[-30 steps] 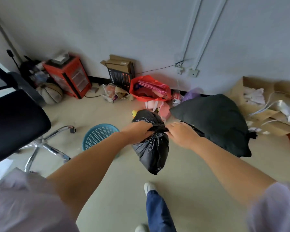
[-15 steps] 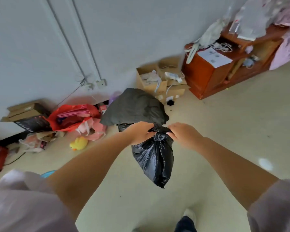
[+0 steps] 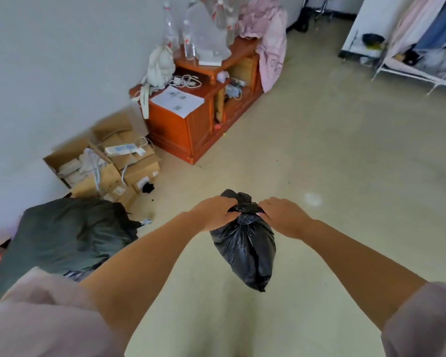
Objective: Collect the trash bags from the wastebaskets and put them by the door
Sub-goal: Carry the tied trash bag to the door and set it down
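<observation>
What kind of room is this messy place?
Probably a lived-in bedroom or dorm room: a wooden cabinet topped with empty bottles, open cardboard boxes against the wall, and clothes on a rack.

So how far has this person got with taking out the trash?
Done: one small black plastic trash bag is out of its wastebasket, its neck gathered shut. In hand: the left hand and right hand both grip that neck, and the bag hangs clear of the beige floor. Left: carrying it to the door, which is not in view, and any other bags; no wastebasket shows here.
</observation>
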